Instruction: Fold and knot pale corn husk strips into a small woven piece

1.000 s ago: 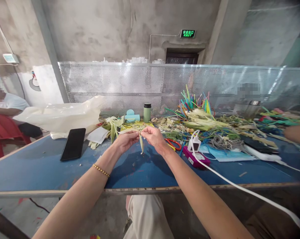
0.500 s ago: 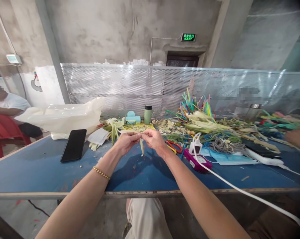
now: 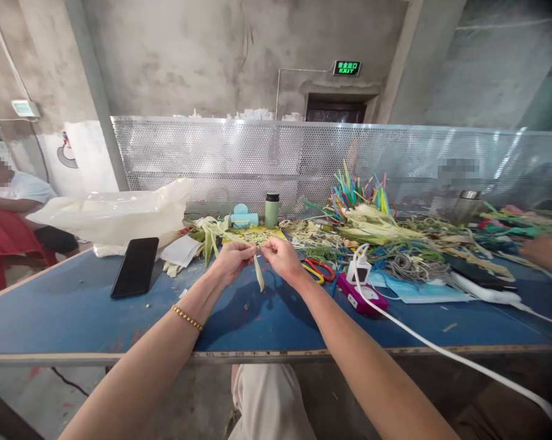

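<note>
My left hand [image 3: 234, 261] is closed in a pinch on a pale corn husk strip [image 3: 259, 275], whose end hangs down between the two hands. My right hand [image 3: 283, 258] faces it with thumb and forefinger pinched at the top of the same strip; the fingertips hide the exact spot. Both hands are held over the blue table [image 3: 166, 324], close to its middle. Behind the left hand lie more green husk leaves [image 3: 209, 238]. A yellow sheet [image 3: 246, 233] littered with scraps lies just beyond the fingers.
A black phone [image 3: 135, 267] and a white plastic bag [image 3: 111, 214] are at left. Red-yellow scissors [image 3: 319, 271], a purple power socket [image 3: 363, 296] with white cable, and heaped husks [image 3: 377, 223] lie at right. A green bottle [image 3: 272, 211] stands behind. Another person's hand [image 3: 546, 253] shows at far right.
The fingertips of my hands have drawn slightly apart, and the hanging end of the strip has swung a little. The view has tilted slightly. Other things on the table stay put.
</note>
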Available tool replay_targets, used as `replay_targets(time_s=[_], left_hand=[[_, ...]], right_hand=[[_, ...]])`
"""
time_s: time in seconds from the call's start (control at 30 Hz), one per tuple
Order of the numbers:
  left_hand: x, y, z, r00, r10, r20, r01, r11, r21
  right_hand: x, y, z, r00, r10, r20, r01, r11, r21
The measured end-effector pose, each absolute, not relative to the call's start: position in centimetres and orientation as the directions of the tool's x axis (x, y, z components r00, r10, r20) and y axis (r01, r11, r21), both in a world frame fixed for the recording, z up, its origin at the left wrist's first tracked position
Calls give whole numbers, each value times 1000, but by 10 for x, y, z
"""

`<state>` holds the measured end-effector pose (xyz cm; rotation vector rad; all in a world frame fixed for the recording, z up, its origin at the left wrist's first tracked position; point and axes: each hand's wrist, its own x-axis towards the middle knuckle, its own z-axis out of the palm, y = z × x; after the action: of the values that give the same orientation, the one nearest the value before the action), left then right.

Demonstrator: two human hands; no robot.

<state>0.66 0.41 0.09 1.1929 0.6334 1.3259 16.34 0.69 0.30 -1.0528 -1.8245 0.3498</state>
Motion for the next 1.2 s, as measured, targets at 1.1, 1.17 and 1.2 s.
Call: replay_targets(time_s=[1.1, 1.17, 1.2], left_hand=[[9, -9, 1, 429, 879, 208, 106, -278, 955], [11, -15, 4, 495, 844, 207, 119, -302, 946], [11, -18, 5, 517, 833, 198, 141, -310, 940]], right_hand=[[169, 3, 13, -288, 670, 684, 552, 700, -453], [167, 1, 15, -313, 680, 663, 508, 710, -488], [167, 0, 15, -306, 688, 658, 491, 706, -510]])
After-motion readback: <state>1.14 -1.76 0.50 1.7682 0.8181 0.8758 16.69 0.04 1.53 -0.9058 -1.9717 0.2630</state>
